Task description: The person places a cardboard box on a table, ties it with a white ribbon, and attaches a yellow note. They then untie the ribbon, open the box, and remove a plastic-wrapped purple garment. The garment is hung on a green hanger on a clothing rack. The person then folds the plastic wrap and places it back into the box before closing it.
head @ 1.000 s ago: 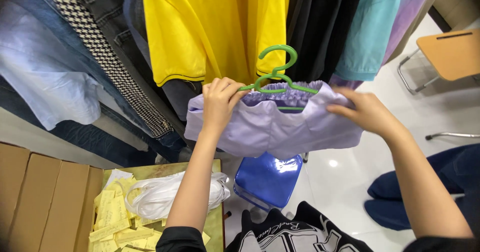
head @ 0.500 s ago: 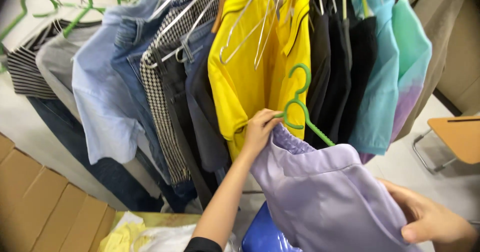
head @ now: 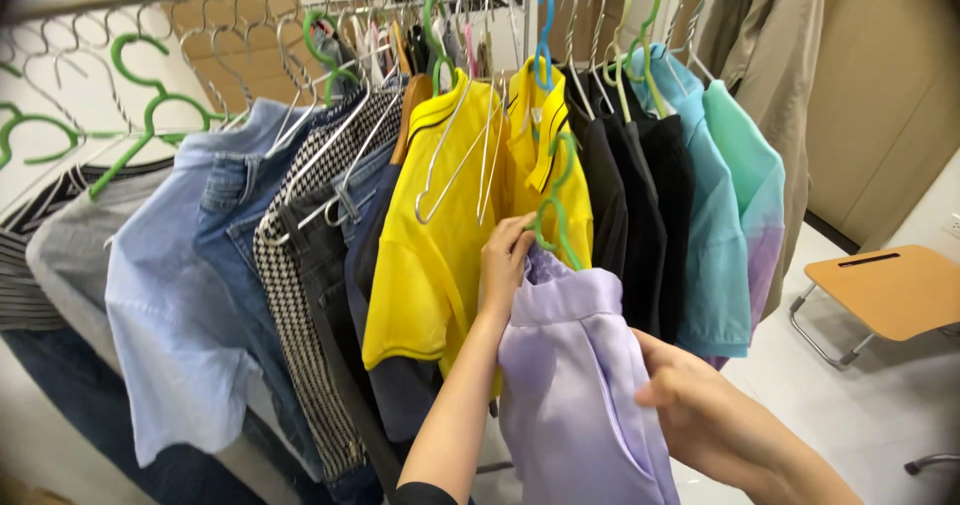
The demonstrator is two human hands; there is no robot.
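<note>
Below left grip (head: 503, 265): lilac garment (head: 575, 385), hanger (head: 552, 205) clasped | right grip (head: 700, 415) pinching hem

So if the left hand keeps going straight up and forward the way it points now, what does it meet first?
Probably the yellow short-sleeved shirt hanging on the rail: the left hand, gripping the green plastic hanger of the lilac garment, is already right against its fabric. Depth is unclear, so actual contact is uncertain.

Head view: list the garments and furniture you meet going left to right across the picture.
Grey top → light blue shirt → checked garment → yellow shirt → lilac garment → turquoise shirt → beige coat → small wooden folding table.
</note>
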